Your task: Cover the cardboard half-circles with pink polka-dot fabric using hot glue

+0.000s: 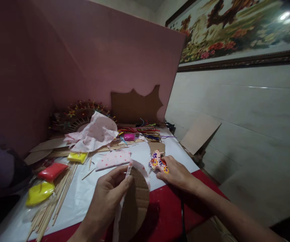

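My left hand (109, 191) pinches the edge of a round cardboard piece (136, 201) between thumb and fingers. A strip of pale pink dotted fabric (140, 166) runs along that edge and hangs down its left side. My right hand (176, 173) is closed around a flower-patterned glue gun (157, 161), over the white sheet near a small cardboard piece (157, 148). A black cord (183, 218) hangs below the right wrist. Between the hands and the back of the table lies a folded pink dotted cloth (113, 159).
Crumpled pink fabric (94, 134) lies at the back left by a pin-studded arch (82, 109). Yellow (40, 194) and red clay packs (53, 171) lie with wooden sticks (64, 188) at left. Scissors (152, 137) lie at the back. Cut cardboard (135, 104) leans on the pink panel.
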